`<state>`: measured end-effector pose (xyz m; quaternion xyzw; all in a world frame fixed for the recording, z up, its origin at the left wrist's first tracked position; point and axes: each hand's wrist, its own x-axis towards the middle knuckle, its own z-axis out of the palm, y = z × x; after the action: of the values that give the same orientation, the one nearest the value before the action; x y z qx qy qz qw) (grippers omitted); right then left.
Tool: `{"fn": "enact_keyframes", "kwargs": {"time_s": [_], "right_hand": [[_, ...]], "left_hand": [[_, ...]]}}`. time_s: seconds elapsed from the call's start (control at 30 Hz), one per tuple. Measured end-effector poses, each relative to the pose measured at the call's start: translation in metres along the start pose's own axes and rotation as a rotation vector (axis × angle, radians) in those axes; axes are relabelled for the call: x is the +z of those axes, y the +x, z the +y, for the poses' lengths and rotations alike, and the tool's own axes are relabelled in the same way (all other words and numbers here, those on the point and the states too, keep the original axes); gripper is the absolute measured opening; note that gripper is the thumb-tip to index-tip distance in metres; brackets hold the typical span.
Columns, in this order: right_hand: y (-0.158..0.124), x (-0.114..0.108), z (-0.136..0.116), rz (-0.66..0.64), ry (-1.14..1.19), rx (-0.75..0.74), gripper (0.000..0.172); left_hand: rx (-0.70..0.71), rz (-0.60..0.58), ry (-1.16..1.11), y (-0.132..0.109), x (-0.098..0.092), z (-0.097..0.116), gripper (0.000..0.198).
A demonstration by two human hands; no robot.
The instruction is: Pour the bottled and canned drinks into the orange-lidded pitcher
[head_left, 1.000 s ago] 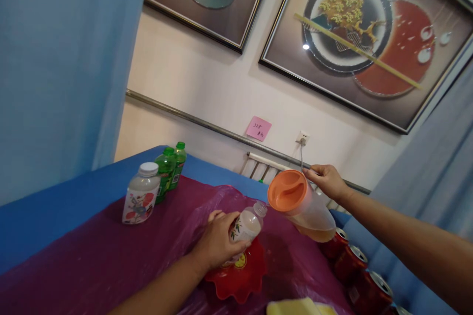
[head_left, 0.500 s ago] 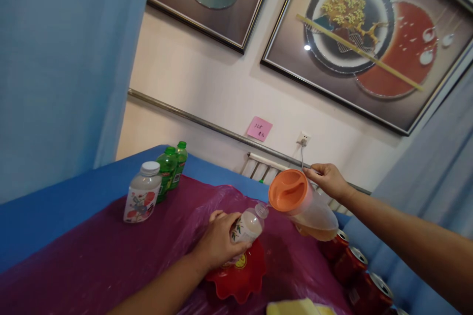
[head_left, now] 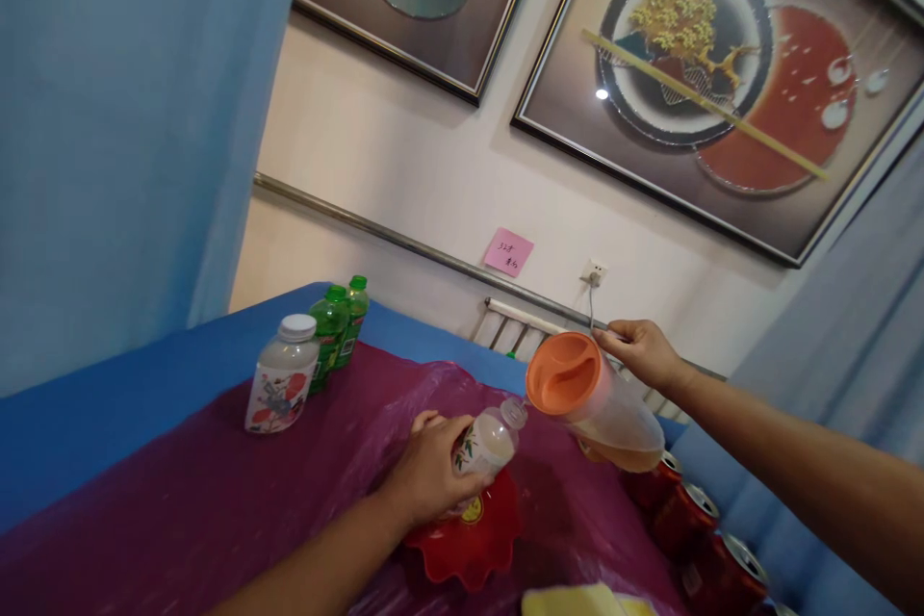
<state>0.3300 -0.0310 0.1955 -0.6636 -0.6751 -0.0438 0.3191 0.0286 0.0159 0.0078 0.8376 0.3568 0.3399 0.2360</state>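
Pitcher, tilted near bottle, holds amber liquid.

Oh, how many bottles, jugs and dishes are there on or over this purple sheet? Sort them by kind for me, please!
Green bottles: 2
White-capped bottle: 1
Uncapped bottle, in the left hand: 1
Orange-lidded jug, in the right hand: 1
Red dish: 1
Total: 6
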Motion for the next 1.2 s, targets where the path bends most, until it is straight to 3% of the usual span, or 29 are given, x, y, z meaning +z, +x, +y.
{"fn": "enact_keyframes", "kwargs": {"time_s": [0.47, 1.2], "right_hand": [[0.000, -0.004, -0.012, -0.012, -0.029, 0.015, 0.050], [0.000, -0.010, -0.011, -0.011, -0.065, 0.009, 0.050]], "left_hand": [[0.012, 0.007, 0.002, -0.001, 0.001, -0.001, 0.048], [0.006, 0.012, 0.011, 0.000, 0.004, -0.004, 0.055]]}}
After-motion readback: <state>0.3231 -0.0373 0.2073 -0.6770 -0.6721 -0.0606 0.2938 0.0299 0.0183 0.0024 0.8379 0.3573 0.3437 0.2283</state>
